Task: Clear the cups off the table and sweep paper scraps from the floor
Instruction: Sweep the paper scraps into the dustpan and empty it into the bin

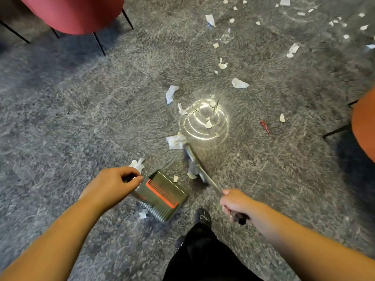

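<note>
Indoor seating area, likely lounge, café or office break space; exact kind unclear. Floor [81, 118] polished grey stone-look, glossy enough to mirror ceiling lamp as bright ringed glare [204, 120]. 2 upholstered chairs on thin black metal legs: red chair [77, 13] at top left, orange chair [365, 126] at right edge. White paper scraps [239, 83] scattered across floor. Long-handled dustpan [162, 195] and broom [194, 163] in use, fitting maintained public or shared room.
</note>
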A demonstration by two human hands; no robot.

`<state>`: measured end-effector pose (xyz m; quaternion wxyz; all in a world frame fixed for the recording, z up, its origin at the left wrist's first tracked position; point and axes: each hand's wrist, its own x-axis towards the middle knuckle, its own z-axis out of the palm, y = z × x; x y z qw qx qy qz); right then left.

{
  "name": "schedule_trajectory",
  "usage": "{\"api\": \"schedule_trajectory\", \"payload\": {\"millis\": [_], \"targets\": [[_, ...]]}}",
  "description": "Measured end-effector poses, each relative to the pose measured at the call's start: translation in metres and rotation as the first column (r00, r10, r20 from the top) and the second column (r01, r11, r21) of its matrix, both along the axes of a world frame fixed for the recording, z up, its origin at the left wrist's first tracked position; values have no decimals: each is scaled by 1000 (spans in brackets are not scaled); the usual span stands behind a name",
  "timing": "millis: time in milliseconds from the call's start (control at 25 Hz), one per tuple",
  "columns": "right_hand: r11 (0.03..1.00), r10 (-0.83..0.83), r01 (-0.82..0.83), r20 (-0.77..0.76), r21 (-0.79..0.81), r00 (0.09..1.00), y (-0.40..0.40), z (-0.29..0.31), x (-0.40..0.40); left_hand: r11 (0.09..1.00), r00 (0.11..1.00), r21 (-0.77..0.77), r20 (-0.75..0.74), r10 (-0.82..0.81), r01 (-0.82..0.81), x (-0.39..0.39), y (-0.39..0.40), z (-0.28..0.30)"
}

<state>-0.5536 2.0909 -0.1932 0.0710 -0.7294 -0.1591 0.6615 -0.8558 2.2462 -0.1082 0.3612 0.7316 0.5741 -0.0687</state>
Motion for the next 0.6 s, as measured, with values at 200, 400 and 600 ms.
{"api": "schedule_trajectory", "payload": {"millis": [200,400,600], "targets": [[995,-34,13,-219,-97,975,10,3,-24,1000,1000,1,-27,-10,10,9,13,1],[991,58,-88,-278,-98,959,21,20,-34,1000,998,3,-63,-11,12,6,15,4],[997,-10,-7,-238,-73,971,18,32,-40,1000,999,-8,-48,20,-20,-19,1,3]]}}
